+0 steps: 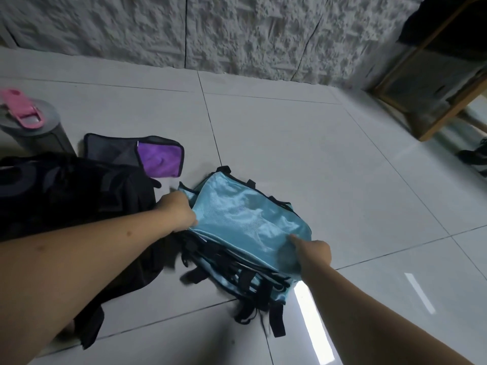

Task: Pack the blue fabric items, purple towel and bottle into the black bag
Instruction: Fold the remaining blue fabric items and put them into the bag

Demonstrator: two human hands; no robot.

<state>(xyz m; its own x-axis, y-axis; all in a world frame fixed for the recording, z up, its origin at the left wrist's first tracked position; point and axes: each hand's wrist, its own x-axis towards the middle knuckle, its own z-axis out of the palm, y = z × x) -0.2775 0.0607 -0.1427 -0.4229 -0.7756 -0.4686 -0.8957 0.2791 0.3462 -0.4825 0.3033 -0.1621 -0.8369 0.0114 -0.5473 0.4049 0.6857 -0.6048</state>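
Observation:
A stack of light blue fabric items with black straps lies on the floor tiles at the centre. My left hand grips the stack's left edge. My right hand holds its near right corner, thumb on top and fingers underneath. The black bag sits slumped at the left, beside my left forearm. Behind it lies the purple towel in a grey mesh pouch. The grey bottle with a pink lid stands at the far left.
A rough white wall runs along the back. A wooden-framed piece of furniture stands at the right, with a dark shoe by it. Glossy floor tiles stretch right of the stack.

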